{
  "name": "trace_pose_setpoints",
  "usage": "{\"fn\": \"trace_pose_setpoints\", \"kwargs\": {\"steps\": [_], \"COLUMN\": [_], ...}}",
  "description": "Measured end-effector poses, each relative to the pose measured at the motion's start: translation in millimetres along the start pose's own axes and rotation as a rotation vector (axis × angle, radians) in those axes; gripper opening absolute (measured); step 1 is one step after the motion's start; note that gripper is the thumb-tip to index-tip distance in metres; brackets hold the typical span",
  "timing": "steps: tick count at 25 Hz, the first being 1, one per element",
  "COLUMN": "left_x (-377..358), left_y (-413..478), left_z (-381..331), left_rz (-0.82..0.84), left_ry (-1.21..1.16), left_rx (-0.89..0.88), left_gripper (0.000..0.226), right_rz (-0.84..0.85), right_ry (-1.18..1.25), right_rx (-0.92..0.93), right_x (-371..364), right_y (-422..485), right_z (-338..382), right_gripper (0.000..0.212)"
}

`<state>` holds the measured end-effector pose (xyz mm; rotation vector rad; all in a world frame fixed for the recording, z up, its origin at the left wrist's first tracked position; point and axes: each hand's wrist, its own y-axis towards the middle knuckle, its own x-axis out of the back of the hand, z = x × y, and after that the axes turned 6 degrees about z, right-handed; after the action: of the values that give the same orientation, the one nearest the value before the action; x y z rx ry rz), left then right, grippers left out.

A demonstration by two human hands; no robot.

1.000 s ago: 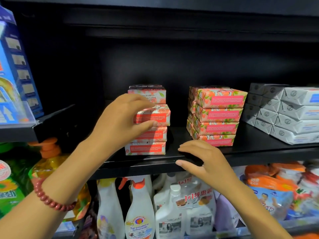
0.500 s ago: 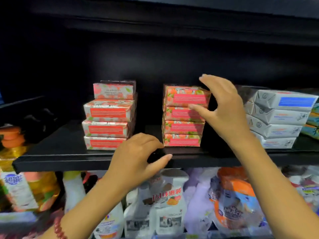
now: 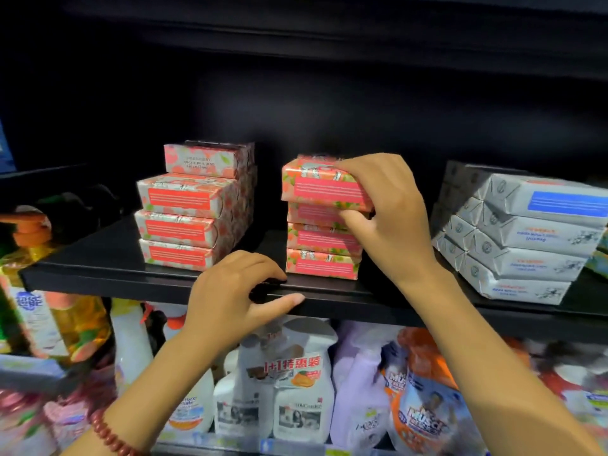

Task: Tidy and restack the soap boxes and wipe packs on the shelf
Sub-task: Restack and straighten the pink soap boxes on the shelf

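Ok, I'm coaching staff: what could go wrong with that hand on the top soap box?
The right hand grips the top soap box by one end, so it may slip. Its thumb touches the second box, which could drag along. Either might fall past the near shelf edge.

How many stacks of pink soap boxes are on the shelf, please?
2: a left stack, and a right stack whose top box the right hand grips; more may hide behind.
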<state>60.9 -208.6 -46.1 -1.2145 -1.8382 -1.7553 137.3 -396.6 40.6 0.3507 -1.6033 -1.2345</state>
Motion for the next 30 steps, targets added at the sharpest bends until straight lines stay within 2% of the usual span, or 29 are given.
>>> {"fn": "trace_pose_setpoints", "kwargs": {"steps": [2,6,7,9,11,14,15,17,18,20,22,25,27,30], "left_x": [3.1,21.6,27.2,35.1,35.5,29.8,28.5,27.6,28.4,29.3,30.0,30.0,28.7,26.6], "left_y": [0.5,9.4,13.1,18.9,21.6,21.5,21.0,19.7,19.3,17.7,17.8,17.3,16.8,16.8], "left_z": [0.0,-14.5,-20.9,-33.5,-40.5,-41.0,-40.8,-40.9,-41.4,-42.1,-42.6,-44.7,-44.3,-40.4], "left_rz": [-0.035,-0.225,-0.216,-0.068,0.075,0.128,0.104,0.026,0.002,-0.003,0.004,0.018,0.017,0.013], "left_ry": [-0.096,-0.647,-0.715,-0.822,-0.967,-1.141,-1.154,-1.141,-1.138,-1.149,-1.147,-1.157,-1.155,-1.158], "left_rx": [0.020,0.145,0.156,0.166,0.202,0.248,0.253,0.231,0.218,0.194,0.180,0.159,0.149,0.125], "left_gripper": [0.043,0.021,0.026,0.041,0.039,0.048,0.046,0.025,0.019,0.021,0.024,0.023,0.031,0.038], "right_rz": [-0.109,-0.258,-0.273,-0.308,-0.357,-0.308,-0.246,-0.107,-0.063,-0.035,0.014,0.136,0.122,0.032], "right_ry": [-0.015,-0.079,-0.093,-0.118,-0.125,-0.104,-0.084,0.003,0.068,0.313,0.660,0.944,0.988,0.891], "right_rx": [0.074,0.237,0.279,0.339,0.356,0.326,0.311,0.229,0.128,-0.161,-0.359,-0.392,-0.417,-0.392], "right_x": [4.8,8.1,7.4,4.2,1.4,2.9,5.6,12.8,17.0,24.8,32.1,35.6,34.3,31.0], "right_y": [-12.8,-44.5,-50.6,-59.9,-65.3,-70.0,-72.5,-78.5,-80.6,-80.6,-74.4,-68.5,-66.2,-69.4], "right_z": [2.6,8.5,10.2,14.0,17.2,18.2,18.3,17.4,17.5,20.3,23.4,24.1,26.3,26.5], "right_gripper": [0.035,0.033,0.028,0.018,0.018,0.020,0.022,0.043,0.055,0.069,0.070,0.054,0.042,0.040]}}
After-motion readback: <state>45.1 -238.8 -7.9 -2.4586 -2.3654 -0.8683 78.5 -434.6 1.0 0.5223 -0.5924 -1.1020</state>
